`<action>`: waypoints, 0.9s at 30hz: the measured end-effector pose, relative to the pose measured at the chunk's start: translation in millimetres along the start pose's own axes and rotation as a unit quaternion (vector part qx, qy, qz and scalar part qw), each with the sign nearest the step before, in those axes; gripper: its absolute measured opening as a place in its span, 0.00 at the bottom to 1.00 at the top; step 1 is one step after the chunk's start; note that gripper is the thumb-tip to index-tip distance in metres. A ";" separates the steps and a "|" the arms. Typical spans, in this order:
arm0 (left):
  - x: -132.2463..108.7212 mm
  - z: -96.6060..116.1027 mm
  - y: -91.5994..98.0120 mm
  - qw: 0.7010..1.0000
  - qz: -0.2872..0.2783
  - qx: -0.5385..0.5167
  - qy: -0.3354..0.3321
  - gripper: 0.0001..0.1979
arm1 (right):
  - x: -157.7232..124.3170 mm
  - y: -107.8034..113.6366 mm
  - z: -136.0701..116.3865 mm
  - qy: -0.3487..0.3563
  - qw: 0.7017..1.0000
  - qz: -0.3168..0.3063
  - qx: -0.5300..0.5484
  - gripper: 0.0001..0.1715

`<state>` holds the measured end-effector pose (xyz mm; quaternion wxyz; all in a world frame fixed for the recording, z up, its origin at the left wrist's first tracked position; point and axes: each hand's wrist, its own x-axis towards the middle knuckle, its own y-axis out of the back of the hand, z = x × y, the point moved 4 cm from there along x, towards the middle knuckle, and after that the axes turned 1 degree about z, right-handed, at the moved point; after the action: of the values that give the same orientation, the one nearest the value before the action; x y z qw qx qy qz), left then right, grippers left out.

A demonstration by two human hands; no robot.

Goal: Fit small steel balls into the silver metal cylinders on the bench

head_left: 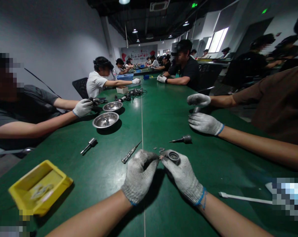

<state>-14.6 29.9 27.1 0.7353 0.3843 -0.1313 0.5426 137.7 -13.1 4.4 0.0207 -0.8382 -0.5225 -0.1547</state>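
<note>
Both of my hands wear grey knit gloves and meet over the green table [163,112]. My right hand [182,174] is closed around a small round metal ring-shaped part [174,156], its opening facing up. My left hand [141,174] is closed in a pinch at the part's left edge; what it pinches is too small to name. Several tiny metal rings [160,149] lie just beyond my fingers. A slim screwdriver-like tool [130,153] lies left of my left hand. A pointed metal piece [182,139] lies beyond my right hand.
A yellow tray [39,187] with parts sits near left. A small metal pin [89,145] and two steel bowls [105,120] lie farther left. Gloved co-workers' hands work at left [82,107] and right [204,123]. A white strip [245,198] lies at right.
</note>
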 end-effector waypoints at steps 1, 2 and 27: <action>-0.1 0.0 -0.1 1.000 -0.002 -0.001 0.000 0.08 | 0.0 0.1 0.2 0.001 1.000 -0.002 0.000 0.12; -0.2 0.0 -0.1 1.000 -0.002 -0.002 0.001 0.08 | -0.1 0.1 0.3 0.001 1.000 -0.005 0.001 0.12; -0.4 0.6 1.0 1.000 0.013 -0.012 -0.002 0.06 | 0.4 0.1 -3.7 0.008 1.000 -0.024 -0.008 0.13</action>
<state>-15.5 29.3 27.7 0.7323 0.3748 -0.1446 0.5498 137.1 -13.5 8.0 0.0143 -0.8244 -0.5410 -0.1656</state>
